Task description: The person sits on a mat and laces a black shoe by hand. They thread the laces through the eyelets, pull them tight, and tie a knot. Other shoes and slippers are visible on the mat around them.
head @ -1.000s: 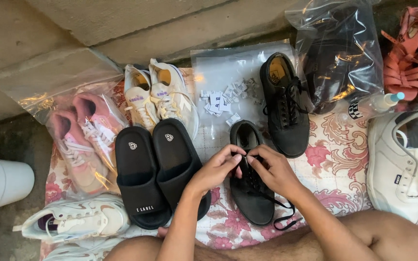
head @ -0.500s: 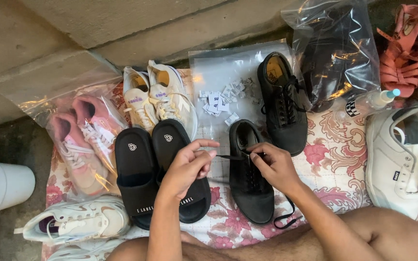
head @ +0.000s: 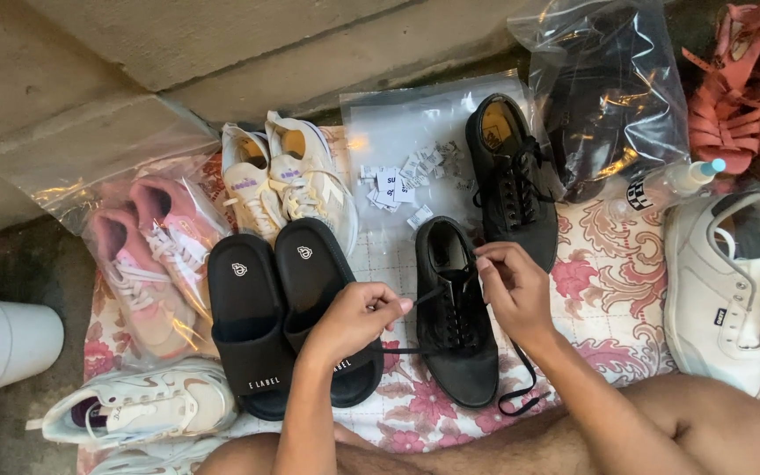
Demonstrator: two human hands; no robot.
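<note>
- The fingers [head: 384, 305] of the left hand [head: 354, 318] are pinched shut on one end of a thin black shoelace [head: 428, 295], drawn leftward off the shoe.
- The right hand [head: 514, 290] hovers over the shoe's eyelets, fingers curled closed on the lace near the tongue.
- The black low-top canvas lace-up shoe [head: 453, 317] lies on a floral pink-and-white cloth [head: 609, 264], just right of a pair of black rubber slide sandals [head: 283, 308]; its mate [head: 512, 176] sits beyond it.
- A loose lace loop [head: 521, 387] trails by the person's bare leg [head: 714, 431].
- To lace well, even tension on both ends seems wise, pulling each crossing flat, untwisted.
</note>
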